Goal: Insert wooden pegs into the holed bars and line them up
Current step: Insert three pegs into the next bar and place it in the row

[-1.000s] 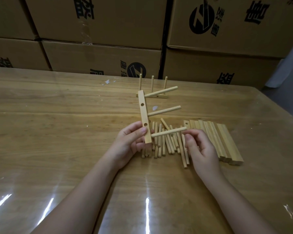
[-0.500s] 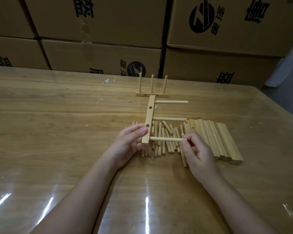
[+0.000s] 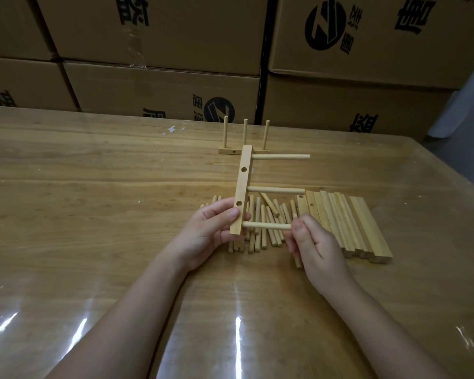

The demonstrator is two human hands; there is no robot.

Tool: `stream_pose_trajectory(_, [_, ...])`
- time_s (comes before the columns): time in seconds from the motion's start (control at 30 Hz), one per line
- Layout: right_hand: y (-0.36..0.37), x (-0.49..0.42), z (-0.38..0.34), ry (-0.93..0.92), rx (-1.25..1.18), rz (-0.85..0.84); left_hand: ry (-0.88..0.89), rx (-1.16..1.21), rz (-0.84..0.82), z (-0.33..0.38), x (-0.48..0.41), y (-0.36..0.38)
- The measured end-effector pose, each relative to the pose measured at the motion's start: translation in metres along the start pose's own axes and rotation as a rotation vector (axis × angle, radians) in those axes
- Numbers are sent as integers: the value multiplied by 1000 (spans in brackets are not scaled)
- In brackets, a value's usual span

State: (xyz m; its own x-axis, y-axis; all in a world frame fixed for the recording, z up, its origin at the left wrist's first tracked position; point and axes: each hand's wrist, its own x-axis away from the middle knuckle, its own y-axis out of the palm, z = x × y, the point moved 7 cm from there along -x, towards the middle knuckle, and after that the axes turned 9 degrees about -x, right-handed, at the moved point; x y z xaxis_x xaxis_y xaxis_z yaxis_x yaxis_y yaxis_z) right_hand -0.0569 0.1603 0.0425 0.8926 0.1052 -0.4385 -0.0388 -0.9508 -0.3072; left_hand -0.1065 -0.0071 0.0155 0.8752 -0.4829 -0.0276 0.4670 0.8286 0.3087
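Cardboard boxes (image 3: pixel 159 86) line our tabletop's (image 3: pixel 93 187) far side. Our left hand (image 3: pixel 211 233) grips a holed bar (image 3: pixel 242 187) carrying 3 pegs (image 3: pixel 281 156); our right hand (image 3: pixel 318 247) pinches the nearest peg (image 3: pixel 266 226).

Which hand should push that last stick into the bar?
The right hand: it pinches the free end of the bottom peg, in line with its hole, while the left hand grips the bar.

Dim, soft light; white glare streaks on the glossy table (image 3: pixel 66 269); edges bowed.
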Motion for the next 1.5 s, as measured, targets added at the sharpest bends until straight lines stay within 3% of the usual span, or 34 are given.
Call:
stream_pose_trajectory(0.67, [1,2,0,84,-87,8,-5,-20,31,-3,0,-2])
stream_pose_trajectory(0.9, [-42,-3,11,119,-228,372,-25,-12,-92,-4,1,4])
stream_pose_trajectory(1.1, [-51,0,-1,-64,-103,415,-111,-82,-234,-13,4,14])
stream_pose_trajectory(1.3, [-53,-1,6,-35,-50,470,-122,-109,-284,-14,5,16])
stream_pose_trajectory(1.5, [-55,-3,0,-109,452,393,-153,-97,-225,-18,4,12])
